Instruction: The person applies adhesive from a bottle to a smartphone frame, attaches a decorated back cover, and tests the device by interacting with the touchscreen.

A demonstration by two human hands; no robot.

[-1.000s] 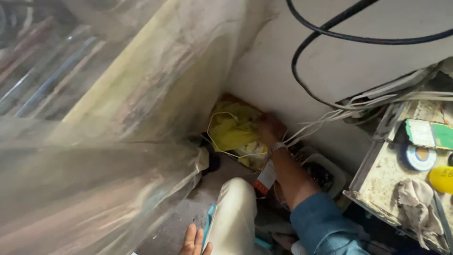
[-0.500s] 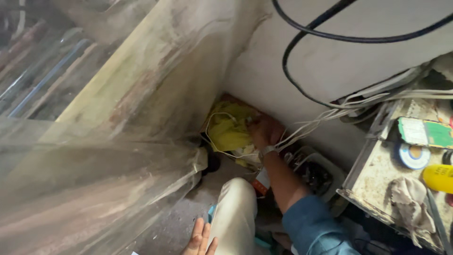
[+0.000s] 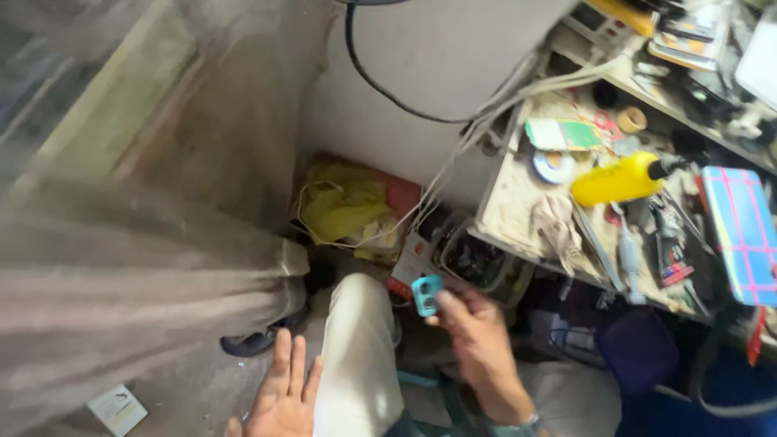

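Observation:
My right hand point(image 3: 477, 332) is drawn back over my lap and pinches a small turquoise part with dark round holes point(image 3: 426, 294) between thumb and fingers. My left hand point(image 3: 282, 393) hangs open with fingers spread beside my left knee point(image 3: 356, 340), holding nothing. Behind the part, in the corner by the wall, lies a yellow plastic bag point(image 3: 344, 209) with thin white wires across it. The part is blurred, so its exact kind is unclear.
A cluttered workbench point(image 3: 518, 198) at right carries a yellow bottle point(image 3: 617, 180), tape rolls, tools and a blue-pink checked case point(image 3: 740, 235). A dark tray of small parts point(image 3: 473, 259) sits under its edge. Black cable point(image 3: 380, 85) hangs on the white wall. Clear plastic sheeting point(image 3: 137, 259) fills the left.
My right hand has pulled back from the yellow bag in the corner and now holds the turquoise part. The view has swung right, showing more of the workbench. My left hand has opened by the knee.

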